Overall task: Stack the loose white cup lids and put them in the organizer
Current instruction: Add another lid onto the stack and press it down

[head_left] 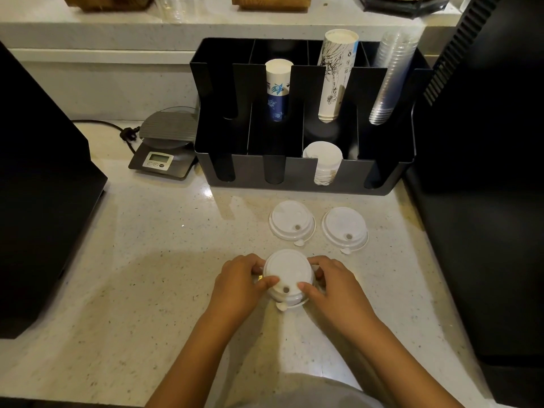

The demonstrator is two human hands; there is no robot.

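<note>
The person's left hand (240, 279) and right hand (332, 282) are closing from either side around a short stack of white lids (287, 276), which is sitting on the speckled counter (153, 260) toward its front edge, roughly midway along. Both thumbs are pressing on the top lid near its sip hole, while the other fingers are curling round the stack's far side; the fingers are bent snugly against the rims rather than spread wide. A small tab is sticking out from the bottom of the stack toward the person.

Just beyond the hands, two loose lids are lying flat on the counter, apart from each other: the left loose lid (292, 220) and the right loose lid (345, 228), each with its tab pointing toward the front edge.

Behind them, toward the counter's back edge, the black organizer (294, 184) is standing. In its front row, the third compartment from the left is holding a pile of stored white lids (323, 160). In the back row, a blue-and-white paper cup stack (278, 89), a taller printed paper cup stack (335, 78) and a clear plastic cup stack (391, 75) are leaning in their slots.

Left of the organizer, a digital scale (164, 145) is resting near the counter's back edge, with a black cable (117, 128) trailing beside it.
</note>
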